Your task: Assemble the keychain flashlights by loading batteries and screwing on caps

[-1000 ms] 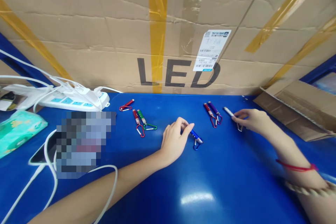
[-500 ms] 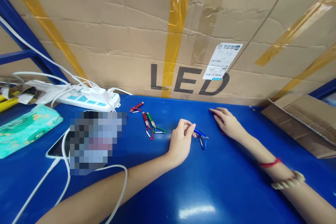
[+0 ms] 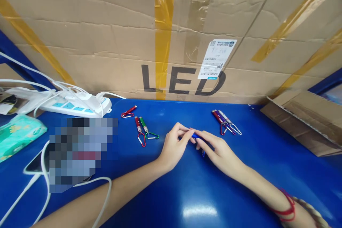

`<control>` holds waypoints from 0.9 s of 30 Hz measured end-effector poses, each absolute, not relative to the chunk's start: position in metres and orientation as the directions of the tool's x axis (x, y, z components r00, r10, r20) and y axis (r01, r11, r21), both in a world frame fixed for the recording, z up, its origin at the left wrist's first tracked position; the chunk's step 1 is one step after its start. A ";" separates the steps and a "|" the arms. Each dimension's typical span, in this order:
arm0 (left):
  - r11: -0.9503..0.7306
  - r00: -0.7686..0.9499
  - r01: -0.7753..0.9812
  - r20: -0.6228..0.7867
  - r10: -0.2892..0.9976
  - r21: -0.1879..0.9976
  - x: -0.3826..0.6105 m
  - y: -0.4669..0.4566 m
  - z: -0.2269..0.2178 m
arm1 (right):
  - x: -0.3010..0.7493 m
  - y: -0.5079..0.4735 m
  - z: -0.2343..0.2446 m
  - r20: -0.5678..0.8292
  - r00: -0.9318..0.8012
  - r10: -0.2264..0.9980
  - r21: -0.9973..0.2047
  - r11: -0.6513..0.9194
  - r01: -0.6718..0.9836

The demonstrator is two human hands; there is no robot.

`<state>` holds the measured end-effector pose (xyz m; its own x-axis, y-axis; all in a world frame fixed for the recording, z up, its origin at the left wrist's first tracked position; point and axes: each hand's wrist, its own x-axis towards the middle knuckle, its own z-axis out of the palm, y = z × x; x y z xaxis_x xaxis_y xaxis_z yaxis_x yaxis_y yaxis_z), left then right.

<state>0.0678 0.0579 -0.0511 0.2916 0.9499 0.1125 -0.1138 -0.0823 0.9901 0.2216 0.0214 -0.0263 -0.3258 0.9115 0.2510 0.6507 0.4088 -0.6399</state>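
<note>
Over the blue table, my left hand is closed, its fingers pinching one end of a blue keychain flashlight. My right hand has its thumb and fingers on the other end of it. Fingers cover most of the flashlight, and its blue carabiner clip hangs below them. Beyond my right hand, a red keychain flashlight, a purple one and a silver one lie side by side. Left of my left hand lie a red flashlight and a green one, with another red one farther back.
A large cardboard box marked LED stands along the back. At left are a white power strip, cables, a green tissue pack and a blurred-out device. An open cardboard carton sits at right.
My right hand has left the group at right and come in to the blue flashlight, uncovering the red, purple and silver ones. My left hand keeps its hold. The view has shifted right.
</note>
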 end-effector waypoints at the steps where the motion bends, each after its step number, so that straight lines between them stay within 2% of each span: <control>1: -0.085 0.299 -0.104 0.112 0.948 0.991 0.068 0.057 -0.050 | 0.221 0.021 -0.028 0.237 -0.330 0.914 -0.643 0.402 0.652; 6: -0.111 0.262 -0.063 0.123 0.957 0.992 0.068 0.054 -0.045 | 0.226 0.022 -0.037 0.236 -0.367 0.900 -0.608 0.431 0.667; 10: -0.120 0.212 -0.094 0.138 0.968 0.988 0.066 0.054 -0.043 | 0.231 0.020 -0.046 0.238 -0.398 0.886 -0.530 0.462 0.711; 14: -0.068 0.221 -0.307 0.140 0.965 0.949 0.063 0.057 -0.044 | 0.233 0.018 -0.048 0.208 -0.435 0.876 -0.494 0.478 0.726; 18: 0.026 0.275 -0.468 0.117 0.954 0.883 0.063 0.059 -0.043 | 0.233 0.020 -0.044 0.216 -0.504 0.836 -0.517 0.536 0.668; 22: 0.031 0.277 -0.468 0.113 0.954 0.883 0.063 0.059 -0.041 | 0.231 0.021 -0.041 0.229 -0.536 0.813 -0.517 0.568 0.640; 27: 0.007 0.295 -0.385 0.116 0.948 0.923 0.065 0.059 -0.042 | 0.229 0.018 -0.037 0.193 -0.520 0.832 -0.520 0.536 0.665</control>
